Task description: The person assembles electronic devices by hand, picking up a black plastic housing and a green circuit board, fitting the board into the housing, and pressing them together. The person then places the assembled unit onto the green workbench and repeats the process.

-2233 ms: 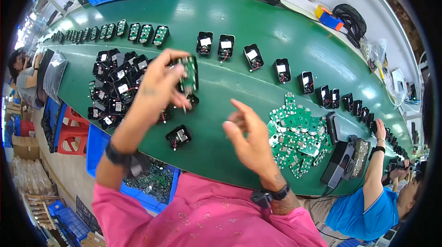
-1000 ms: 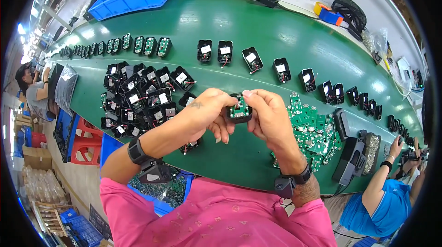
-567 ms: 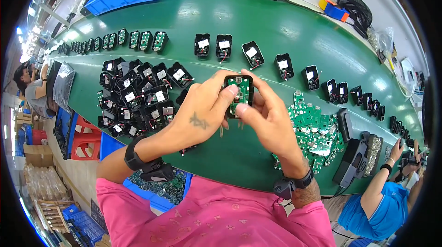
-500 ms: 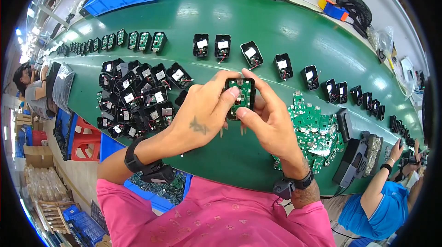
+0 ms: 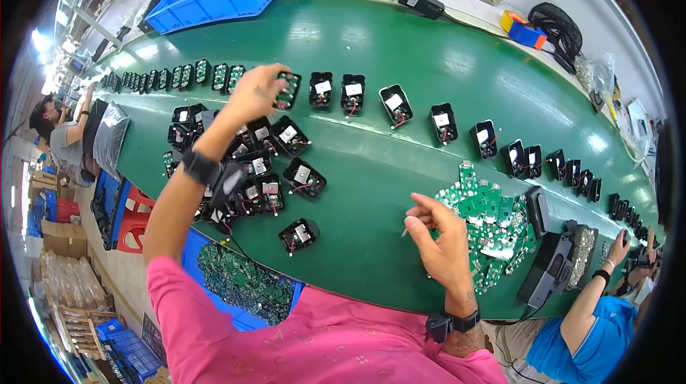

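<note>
My left hand [image 5: 255, 93] reaches to the row along the far side of the table. Its fingers grip the edge of a black plastic housing fitted with a green circuit board [image 5: 289, 91]. My right hand [image 5: 444, 244] hovers over the table beside a heap of loose green circuit boards [image 5: 493, 216], its fingers apart. A small pale tip shows by its thumb; I cannot tell what it is. Below my left forearm lies a cluster of open black housings [image 5: 259, 164] with white labels and red wires. One such housing [image 5: 298, 236] lies apart, nearer to me.
More housings run right along the row, such as one [image 5: 443, 124]. A blue crate [image 5: 214, 1] stands at the back left; a blue bin of boards [image 5: 243, 284] sits below the table edge. A dark grey device [image 5: 544, 259] stands at right. Co-workers sit on both sides.
My left hand has carried the board-fitted housing from in front of me to the far row. My right hand has let go of it and sits lower, nearer the board heap.
</note>
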Demonstrator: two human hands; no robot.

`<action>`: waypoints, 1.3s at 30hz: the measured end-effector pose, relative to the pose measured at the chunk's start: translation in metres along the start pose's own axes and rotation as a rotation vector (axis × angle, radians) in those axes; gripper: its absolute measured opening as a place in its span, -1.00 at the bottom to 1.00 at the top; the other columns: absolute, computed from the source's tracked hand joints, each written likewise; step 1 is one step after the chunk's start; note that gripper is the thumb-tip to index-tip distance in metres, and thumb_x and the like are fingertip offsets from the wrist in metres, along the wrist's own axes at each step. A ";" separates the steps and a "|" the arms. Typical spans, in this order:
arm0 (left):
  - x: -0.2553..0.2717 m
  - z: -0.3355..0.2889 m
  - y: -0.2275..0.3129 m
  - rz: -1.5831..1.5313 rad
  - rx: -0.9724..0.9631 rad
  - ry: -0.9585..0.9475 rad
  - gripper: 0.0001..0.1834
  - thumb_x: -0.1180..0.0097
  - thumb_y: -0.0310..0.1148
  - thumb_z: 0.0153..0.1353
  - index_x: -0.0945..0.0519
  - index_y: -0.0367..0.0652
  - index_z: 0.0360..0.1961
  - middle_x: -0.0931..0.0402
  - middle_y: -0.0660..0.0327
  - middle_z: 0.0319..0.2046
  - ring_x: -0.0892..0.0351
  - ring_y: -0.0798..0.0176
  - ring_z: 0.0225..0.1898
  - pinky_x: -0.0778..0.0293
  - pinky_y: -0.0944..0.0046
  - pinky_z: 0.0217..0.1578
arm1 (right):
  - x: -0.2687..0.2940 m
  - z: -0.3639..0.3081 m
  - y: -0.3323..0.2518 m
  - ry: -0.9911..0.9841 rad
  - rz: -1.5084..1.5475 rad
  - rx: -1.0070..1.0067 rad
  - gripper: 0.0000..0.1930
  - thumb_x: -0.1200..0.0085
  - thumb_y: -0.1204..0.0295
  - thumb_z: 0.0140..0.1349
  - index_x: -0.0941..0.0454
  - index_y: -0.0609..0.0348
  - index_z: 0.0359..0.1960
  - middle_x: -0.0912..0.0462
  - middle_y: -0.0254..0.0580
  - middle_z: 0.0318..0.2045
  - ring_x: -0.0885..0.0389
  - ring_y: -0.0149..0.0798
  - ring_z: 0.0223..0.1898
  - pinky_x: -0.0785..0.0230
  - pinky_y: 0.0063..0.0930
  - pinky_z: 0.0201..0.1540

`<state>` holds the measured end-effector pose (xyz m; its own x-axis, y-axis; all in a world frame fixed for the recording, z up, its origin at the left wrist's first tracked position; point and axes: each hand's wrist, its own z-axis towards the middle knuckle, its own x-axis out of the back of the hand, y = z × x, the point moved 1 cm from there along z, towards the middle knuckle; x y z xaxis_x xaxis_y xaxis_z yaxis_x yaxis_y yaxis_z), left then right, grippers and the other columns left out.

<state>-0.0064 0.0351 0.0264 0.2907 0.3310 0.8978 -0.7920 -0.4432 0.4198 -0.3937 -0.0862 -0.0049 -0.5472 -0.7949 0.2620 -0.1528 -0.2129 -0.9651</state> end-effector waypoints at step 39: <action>-0.038 -0.138 0.190 -0.330 -0.189 -0.197 -0.11 -0.40 -0.31 -0.18 -0.37 -0.15 0.29 -0.48 -0.05 -0.04 -0.57 -0.15 -0.11 -0.54 0.00 -0.13 | -0.007 0.000 -0.013 -0.384 0.515 0.110 -0.91 -0.22 0.62 0.20 -0.57 0.29 -0.29 -0.65 -0.10 -0.18 -0.62 -0.43 -0.20 -0.50 -0.53 -0.13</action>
<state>-0.2422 0.0526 0.0537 0.6277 0.2560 0.7352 -0.7183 -0.1735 0.6737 -0.3876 -0.0775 0.0060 -0.1916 -0.9530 -0.2347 0.1464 0.2087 -0.9670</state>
